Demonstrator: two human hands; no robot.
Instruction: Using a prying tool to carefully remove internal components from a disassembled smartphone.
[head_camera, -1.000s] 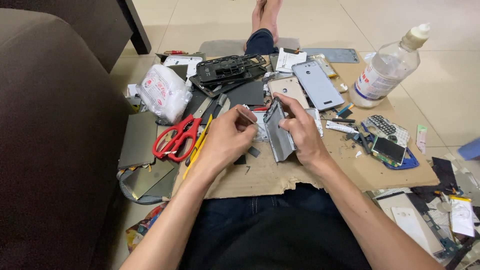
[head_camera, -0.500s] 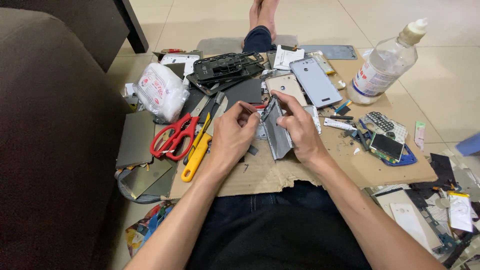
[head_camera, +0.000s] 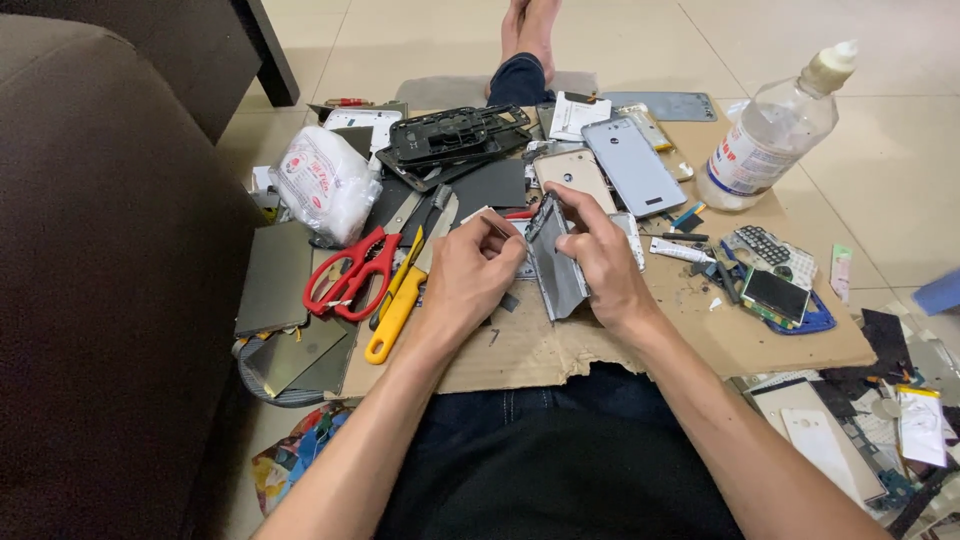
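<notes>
Here the right hand (head_camera: 600, 255) grips a grey phone shell (head_camera: 556, 270), held on edge and tilted, just above the cardboard (head_camera: 620, 345) over the lap. Left hand (head_camera: 470, 275) is pinched shut on a thin tool (head_camera: 500, 228), tip at the shell's top edge; hands nearly touching. Containers: a clear plastic bottle (head_camera: 765, 140) w/ a white nozzle cap stands well beyond the right hand, up and to the right, holding clear liquid, abt. half full or more, can't tell exactly. A white bag (head_camera: 325, 185) w/ red print, knotted and stuffed, lies beyond the left hand to the left; contents hidden. Just left of the left hand: a yellow-handled cutter (head_camera: 400, 305), then red scissors (head_camera: 350, 272). Beyond both hands: a black phone frame (head_camera: 455, 135), a gold phone back (head_camera: 572, 175) and a blue-grey phone back (head_camera: 632, 165) side by side. Right of the right hand: a small screen (head_camera: 775, 293) on a blue piece, a keypad (head_camera: 762, 245) near it, small bits scattered. Surface is torn brown cardboard on a pale tiled floor (head_camera: 890, 190); dark sofa (head_camera: 100, 300) fills the left side, grey panels (head_camera: 275, 275) between it and the cardboard. The person sits w/ legs out, bare feet (head_camera: 530, 25) past the far edge. More flat parts lie on the floor at lower right.
</notes>
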